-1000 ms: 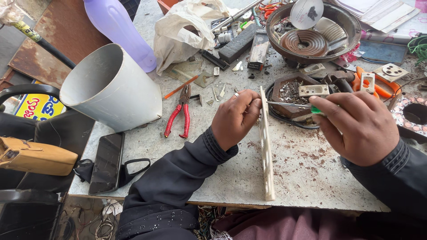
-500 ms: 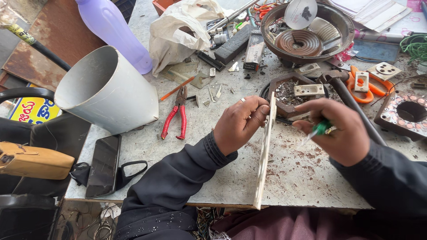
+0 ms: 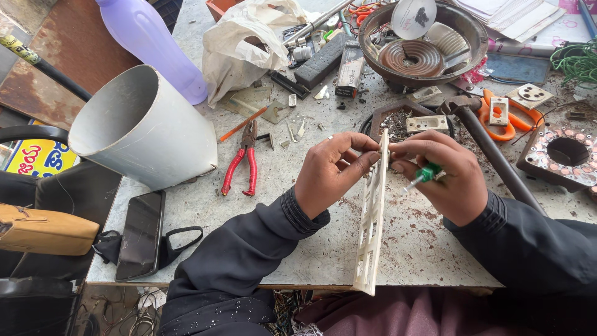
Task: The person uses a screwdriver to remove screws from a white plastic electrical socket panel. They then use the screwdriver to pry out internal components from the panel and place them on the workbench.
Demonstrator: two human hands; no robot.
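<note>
The person holds a long cream plastic frame (image 3: 372, 230) edge-on above the near edge of the worktable (image 3: 311, 261); its long axis runs from the fingers at its far end down toward the body, the near end overhanging the table's front edge; both hands sit at the far end, one on each side, so neither is clearly the nearer. The left hand (image 3: 333, 171) pinches the frame's top edge between thumb and fingertips; the right hand (image 3: 444, 177) touches the same end with its fingertips while its curled fingers clasp a small green-handled screwdriver (image 3: 423, 175), whose shaft points back toward the frame. The frame looks thin, stiff and slotted, with rectangular cut-outs along its length; rust-coloured dust speckles the table under it.
</note>
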